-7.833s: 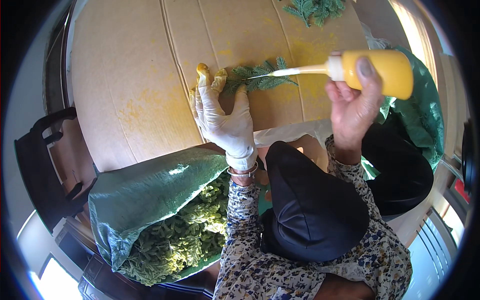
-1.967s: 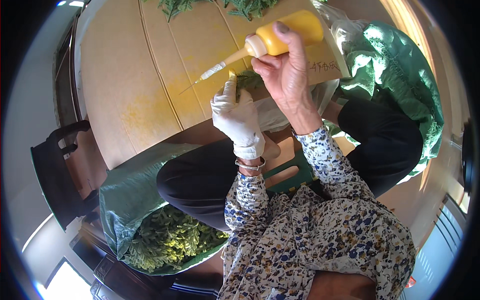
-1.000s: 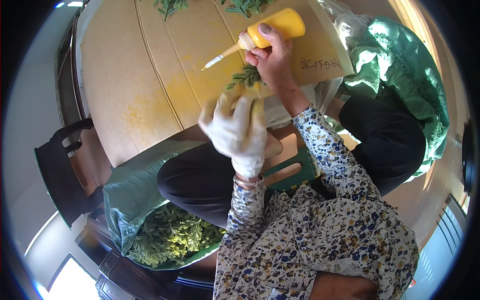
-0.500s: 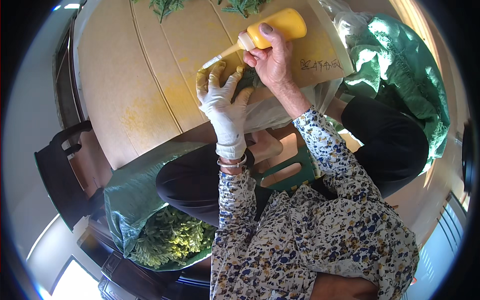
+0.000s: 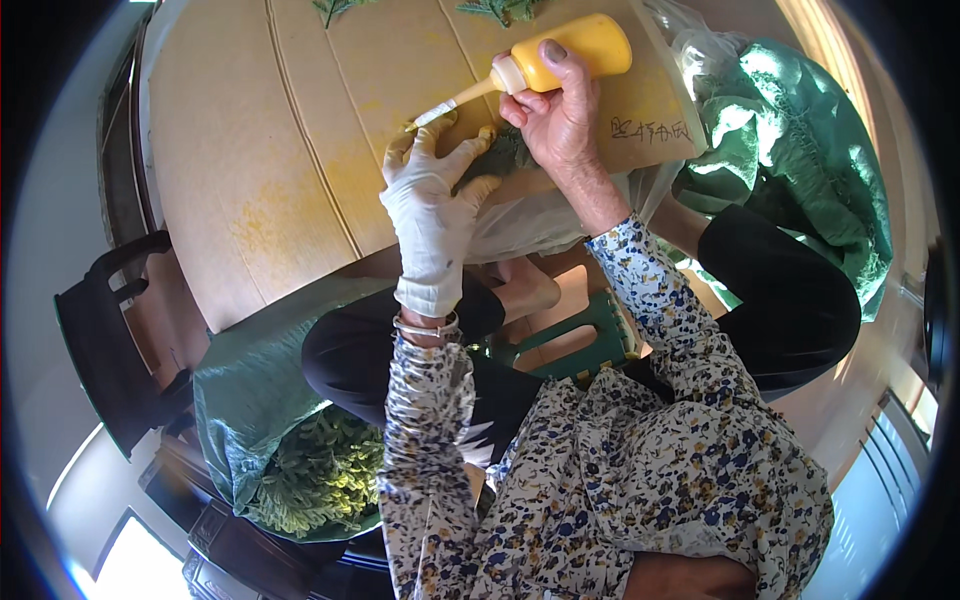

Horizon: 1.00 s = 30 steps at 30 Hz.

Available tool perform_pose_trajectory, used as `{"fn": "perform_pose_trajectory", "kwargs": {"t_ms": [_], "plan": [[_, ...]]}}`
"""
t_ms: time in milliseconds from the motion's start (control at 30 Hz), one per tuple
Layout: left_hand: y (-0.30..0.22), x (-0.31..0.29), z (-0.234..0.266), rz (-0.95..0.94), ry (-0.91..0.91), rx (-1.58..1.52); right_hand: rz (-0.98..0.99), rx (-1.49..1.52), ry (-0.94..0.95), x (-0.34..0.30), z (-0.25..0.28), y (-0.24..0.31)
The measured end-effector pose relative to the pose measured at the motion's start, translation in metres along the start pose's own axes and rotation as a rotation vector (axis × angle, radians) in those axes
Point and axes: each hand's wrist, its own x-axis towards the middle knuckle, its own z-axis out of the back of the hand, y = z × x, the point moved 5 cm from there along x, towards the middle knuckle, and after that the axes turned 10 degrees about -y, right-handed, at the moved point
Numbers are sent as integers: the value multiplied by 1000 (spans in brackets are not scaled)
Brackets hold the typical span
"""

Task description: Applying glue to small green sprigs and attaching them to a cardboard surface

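Observation:
My right hand point(image 5: 560, 110) is wrapped round a yellow squeeze bottle point(image 5: 585, 52), its thumb pressed along the side. The bottle's long nozzle, whitish near the tip, slants down to the left and meets the fingertips of my left hand point(image 5: 430, 190). That hand wears a white glove with yellow stains on the fingers. Its fingers curl down over a dark green artificial fir sprig point(image 5: 508, 152), which shows between thumb and fingers and runs under my right hand. The fingertips' exact grip is partly hidden.
A cardboard sheet point(image 5: 230, 130) with yellow smears lies before me, more green sprigs point(image 5: 497, 10) at its far edge. Left, a green bag point(image 5: 250, 370) holds many sprigs point(image 5: 320, 470); another green bag point(image 5: 810, 170) stands right. A dark chair point(image 5: 110, 340) is at far left.
My left hand has shifted slightly left. The bottle and my right hand have moved a little to the right, with the nozzle still at the gloved fingertips.

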Motion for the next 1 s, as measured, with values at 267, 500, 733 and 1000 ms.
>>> {"fn": "perform_pose_trajectory", "kwargs": {"t_ms": [267, 500, 733, 1000], "plan": [[6, 3, -8, 31, -33, -35, -25, 202, 54, -10, 8, 39], [4, 3, -6, 51, -64, -81, 139, -114, -33, -35, 12, 94], [4, 3, -6, 69, -51, -106, 214, -399, -98, -44, 4, 87], [4, 3, -7, 76, -55, -117, 139, -421, -140, -41, 10, 71]]}}
